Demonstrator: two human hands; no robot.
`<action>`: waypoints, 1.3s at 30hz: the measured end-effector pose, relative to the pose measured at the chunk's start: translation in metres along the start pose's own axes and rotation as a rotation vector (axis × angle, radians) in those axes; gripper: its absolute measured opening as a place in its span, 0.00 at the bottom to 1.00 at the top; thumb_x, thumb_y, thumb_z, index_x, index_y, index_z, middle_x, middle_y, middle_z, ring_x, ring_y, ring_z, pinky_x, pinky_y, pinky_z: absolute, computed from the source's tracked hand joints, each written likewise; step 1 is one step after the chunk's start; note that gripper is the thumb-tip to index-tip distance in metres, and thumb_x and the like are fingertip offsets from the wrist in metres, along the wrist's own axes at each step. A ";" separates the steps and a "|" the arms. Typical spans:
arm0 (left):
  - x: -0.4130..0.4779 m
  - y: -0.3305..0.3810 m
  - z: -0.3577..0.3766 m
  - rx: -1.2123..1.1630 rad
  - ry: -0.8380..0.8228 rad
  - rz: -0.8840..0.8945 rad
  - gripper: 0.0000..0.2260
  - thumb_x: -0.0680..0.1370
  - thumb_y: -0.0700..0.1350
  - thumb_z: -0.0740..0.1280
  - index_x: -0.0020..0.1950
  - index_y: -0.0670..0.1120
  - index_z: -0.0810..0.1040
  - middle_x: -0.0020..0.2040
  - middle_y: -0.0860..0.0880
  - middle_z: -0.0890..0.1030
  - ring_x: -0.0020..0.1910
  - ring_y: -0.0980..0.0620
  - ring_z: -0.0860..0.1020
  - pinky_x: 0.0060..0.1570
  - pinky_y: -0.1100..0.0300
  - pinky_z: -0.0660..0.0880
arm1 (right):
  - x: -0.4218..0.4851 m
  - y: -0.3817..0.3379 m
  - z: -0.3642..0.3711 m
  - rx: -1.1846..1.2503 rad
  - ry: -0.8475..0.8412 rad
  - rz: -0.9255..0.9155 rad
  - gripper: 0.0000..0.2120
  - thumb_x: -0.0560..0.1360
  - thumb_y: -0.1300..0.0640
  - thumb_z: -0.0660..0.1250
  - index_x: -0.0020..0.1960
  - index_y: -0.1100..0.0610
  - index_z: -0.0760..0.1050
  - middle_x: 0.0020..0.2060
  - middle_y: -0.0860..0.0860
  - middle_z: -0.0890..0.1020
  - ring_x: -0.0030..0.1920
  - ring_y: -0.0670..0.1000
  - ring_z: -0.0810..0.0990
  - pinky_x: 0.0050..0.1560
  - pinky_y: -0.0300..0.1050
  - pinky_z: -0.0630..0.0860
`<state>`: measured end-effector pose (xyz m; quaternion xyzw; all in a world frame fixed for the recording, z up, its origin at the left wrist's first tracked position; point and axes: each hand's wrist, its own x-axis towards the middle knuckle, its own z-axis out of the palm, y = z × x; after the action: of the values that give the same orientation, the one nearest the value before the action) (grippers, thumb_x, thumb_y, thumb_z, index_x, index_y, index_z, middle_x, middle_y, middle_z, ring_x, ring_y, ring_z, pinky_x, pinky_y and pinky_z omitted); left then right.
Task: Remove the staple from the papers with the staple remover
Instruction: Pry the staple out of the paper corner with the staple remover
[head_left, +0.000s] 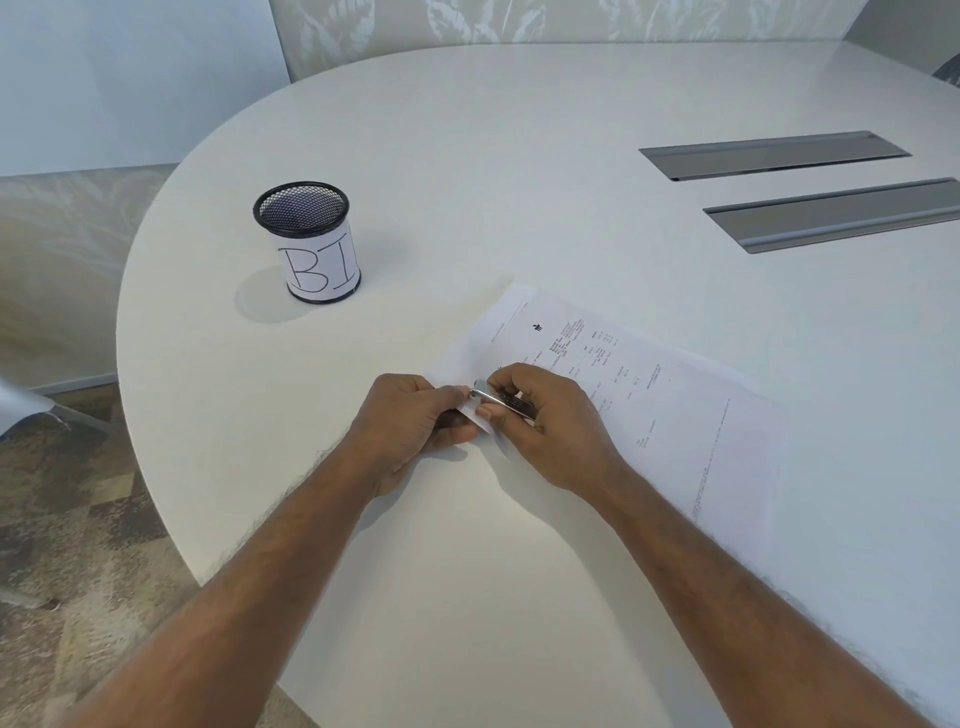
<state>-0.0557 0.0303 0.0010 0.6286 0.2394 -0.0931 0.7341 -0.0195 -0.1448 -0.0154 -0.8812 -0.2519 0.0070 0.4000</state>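
Papers — white printed sheets with small black writing — lie flat on the big white rounded counter, turned at a slant so they run from the middle out toward the right side. Their near left corner is lifted a little off the counter and is pinched by the left hand, whose fingers are curled closed on the paper with the thumb pressing on top. The right hand is right beside it, touching the same corner, and its fingers are wrapped closed around the shiny silver metal staple remover. The tool's tip points left, toward the left hand, and sits on the paper corner between the two hands. The staple itself is too small to make out. Both bare forearms reach in from the bottom edge. Well apart from the hands, up and to the left, stands a black mesh cup with a white paper label that reads "BI" — it is upright. Far off on the right side, two long grey metal cover strips are set into the counter.
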 end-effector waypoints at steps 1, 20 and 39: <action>-0.001 0.000 0.000 0.007 0.011 0.005 0.06 0.76 0.38 0.72 0.43 0.38 0.76 0.41 0.34 0.82 0.28 0.49 0.83 0.32 0.60 0.83 | 0.000 0.000 0.000 -0.007 0.003 -0.014 0.05 0.77 0.45 0.68 0.44 0.44 0.74 0.36 0.40 0.77 0.35 0.40 0.74 0.36 0.36 0.65; 0.003 0.003 -0.001 -0.040 -0.025 -0.040 0.10 0.77 0.40 0.72 0.38 0.41 0.74 0.37 0.40 0.85 0.29 0.49 0.83 0.29 0.62 0.80 | 0.000 0.004 0.000 0.233 0.045 0.036 0.04 0.75 0.50 0.69 0.47 0.50 0.78 0.38 0.43 0.82 0.35 0.42 0.75 0.37 0.38 0.71; -0.001 0.009 0.005 -0.033 -0.012 -0.063 0.05 0.78 0.39 0.70 0.45 0.39 0.76 0.29 0.43 0.84 0.25 0.53 0.79 0.24 0.66 0.76 | 0.006 0.007 0.000 0.403 0.030 0.119 0.07 0.73 0.46 0.69 0.46 0.49 0.80 0.38 0.45 0.81 0.31 0.42 0.73 0.34 0.41 0.71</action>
<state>-0.0514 0.0275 0.0098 0.6080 0.2561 -0.1158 0.7425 -0.0117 -0.1457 -0.0191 -0.7967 -0.1870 0.0675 0.5707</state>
